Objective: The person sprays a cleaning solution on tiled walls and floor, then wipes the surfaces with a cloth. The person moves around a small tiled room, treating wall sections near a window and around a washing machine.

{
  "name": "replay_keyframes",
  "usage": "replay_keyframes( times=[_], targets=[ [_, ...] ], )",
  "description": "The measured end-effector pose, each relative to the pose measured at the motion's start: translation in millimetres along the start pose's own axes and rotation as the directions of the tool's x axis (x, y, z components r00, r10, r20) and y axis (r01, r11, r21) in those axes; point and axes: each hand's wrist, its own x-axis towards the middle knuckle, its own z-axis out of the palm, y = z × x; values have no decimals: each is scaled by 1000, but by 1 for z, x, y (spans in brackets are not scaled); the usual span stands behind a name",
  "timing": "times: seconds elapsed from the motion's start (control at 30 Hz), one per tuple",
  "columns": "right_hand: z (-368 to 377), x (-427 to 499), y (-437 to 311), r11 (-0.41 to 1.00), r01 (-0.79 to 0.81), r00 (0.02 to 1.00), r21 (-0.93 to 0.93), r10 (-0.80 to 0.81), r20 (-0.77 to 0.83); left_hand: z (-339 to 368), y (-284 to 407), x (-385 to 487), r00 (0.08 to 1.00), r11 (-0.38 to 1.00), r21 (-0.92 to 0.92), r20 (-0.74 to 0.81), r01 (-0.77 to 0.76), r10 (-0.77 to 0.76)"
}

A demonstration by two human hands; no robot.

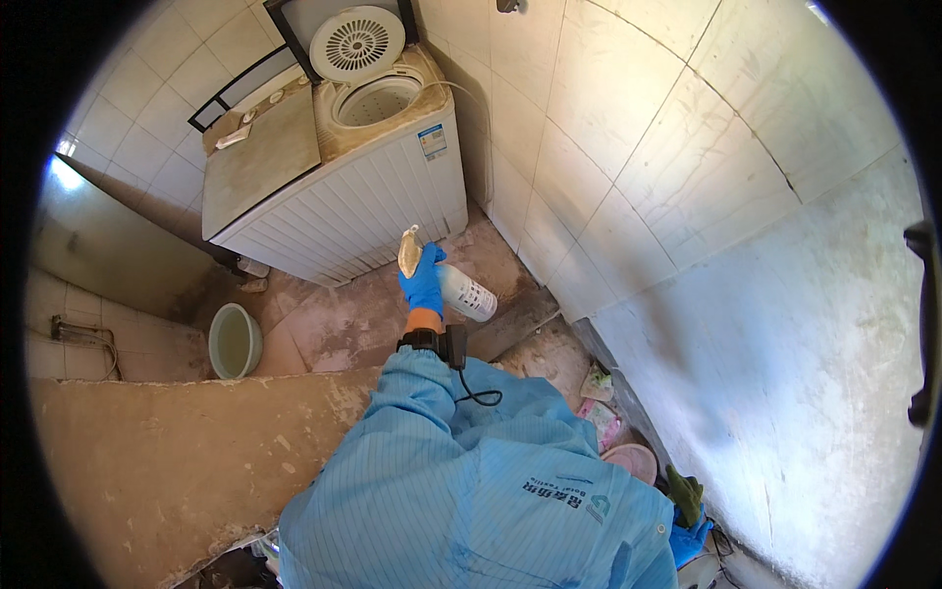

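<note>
My left hand point(421, 280), in a blue glove, grips a white spray bottle point(469, 293) by its neck. The bottle lies tilted, its yellowed trigger head point(410, 252) pointing up beside the fingers, and its body bears writing. Beyond it stands a twin-tub washing machine point(335, 199) with a stained top. The round perforated inner lid point(358, 44) is raised over the open spin tub point(377, 101). At the lower right, my right hand point(688, 543), also in a blue glove, is partly hidden by the blue sleeve and holds a crumpled green cloth-like item point(684, 495).
A pale bucket point(235, 340) with liquid stands on the dirty floor at left, behind a low worn wall point(191, 456). Tiled walls point(589, 140) close in on the right. A pink basin point(631, 462) and plastic packets point(600, 423) lie by the right wall's foot.
</note>
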Motion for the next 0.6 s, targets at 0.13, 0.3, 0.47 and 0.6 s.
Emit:
replay_keyframes(
  times=[0.13, 0.3, 0.47, 0.6],
  targets=[
    [-2, 16, 2, 953, -171, 985, 249, 173, 14, 7, 34, -4, 998, 983, 172, 11, -61, 60],
    [-14, 38, 23, 979, 85, 992, -186, -66, 103, 23, 75, 5, 988, 958, 239, 31, -155, 152],
    [-16, 44, 31, 960, 142, 986, -241, -114, 125, 25, 95, 12, 998, 989, 144, 46, -41, 35],
    [-8, 38, 20, 933, -165, 982, 321, 126, 139, 32, 105, 18, 992, 968, 216, 54, -127, 118]
  ],
)
